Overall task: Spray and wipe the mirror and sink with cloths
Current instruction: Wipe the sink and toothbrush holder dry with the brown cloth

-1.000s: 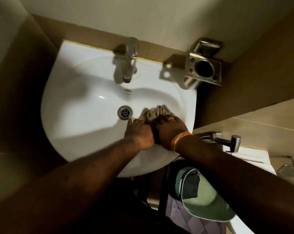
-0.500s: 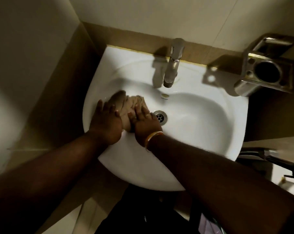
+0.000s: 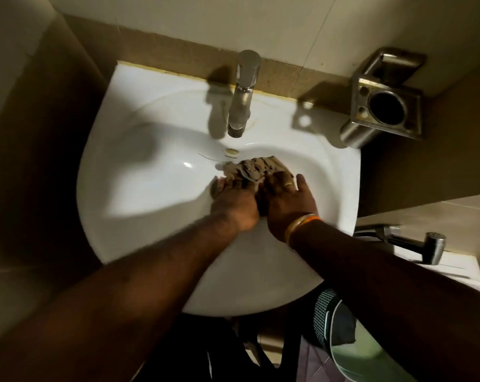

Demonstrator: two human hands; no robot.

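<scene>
Filling a tiled corner, the white sink (image 3: 150,205) sits under a chrome tap (image 3: 243,92) (metal holder (image 3: 384,106) far right). Inside the basin, a bunched cloth (image 3: 249,168) lies long axis left-right, beneath both hands: left (image 3: 234,202) and right (image 3: 288,199) press it, fingers spread flat.

Dim, warm light from about 1 o'clock; the tap (image 3: 243,95) casts a shadow toward 9 o'clock across the sink (image 3: 139,205), with one specular glint. Corners fall dark; wide-angle bending and slight motion blur.
</scene>
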